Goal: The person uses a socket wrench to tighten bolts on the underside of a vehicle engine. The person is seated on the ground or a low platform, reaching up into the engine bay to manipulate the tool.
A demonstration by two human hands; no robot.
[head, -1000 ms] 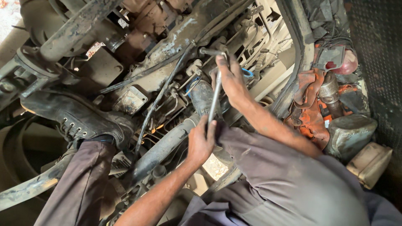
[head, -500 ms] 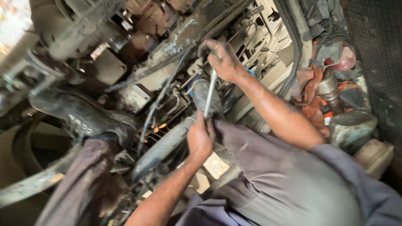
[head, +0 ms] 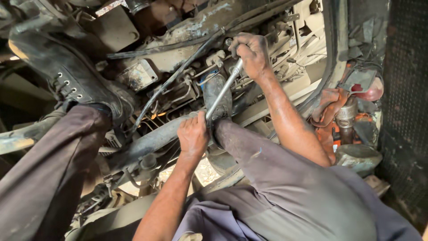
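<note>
1. The right hand is closing fully around the top of a long metal wrench, deep among the engine parts.
2. The left hand is gripping its lower end, fist closed.
3. Judgement: pulling steadily with both hands is keeping the wrench seated.

Vehicle repair workshop: grimy engine bay, greasy hoses, oily rags, metal wrench.

Around the grimy engine block there are two bare hands, the left hand below it and the right hand at its right end. One long metal wrench handle runs between them. Two black boots stand by it: one boot left of the block, the other boot below it.
</note>
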